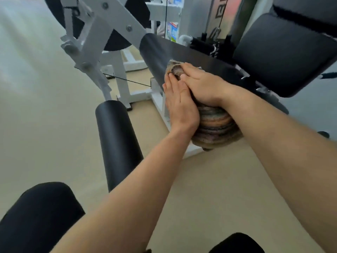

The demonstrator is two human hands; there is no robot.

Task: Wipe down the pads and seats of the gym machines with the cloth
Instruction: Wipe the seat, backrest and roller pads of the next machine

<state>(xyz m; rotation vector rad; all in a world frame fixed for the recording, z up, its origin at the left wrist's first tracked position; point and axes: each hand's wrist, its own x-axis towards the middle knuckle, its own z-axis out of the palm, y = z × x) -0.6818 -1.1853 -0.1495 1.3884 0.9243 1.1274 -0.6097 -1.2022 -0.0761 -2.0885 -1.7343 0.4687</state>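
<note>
**Head view: cloth pressed on the upper roller pad, wipe under way.**

The left hand (179, 105) and right hand (202, 84) both press the striped cloth (217, 125) against the upper roller pad (155, 55). The fingers of both lie extended and flat on the fabric, not pinching it, and the cloth wraps round the pad beneath the palms. Judged status: this pad is in progress, and its far end at 11 o'clock of the hands is not yet covered. The lower roller pad (116, 139) at 8 o'clock and the seat pad (284, 55) at 2 o'clock show no cloth contact (whether they are already wiped cannot be told). The white frame (102, 33) at 10 o'clock and a thin cable (127, 80) beside the pad may obstruct strokes toward that end. The person's knees (36, 216) sit at 7 o'clock, above the beige floor (200, 179).
</note>
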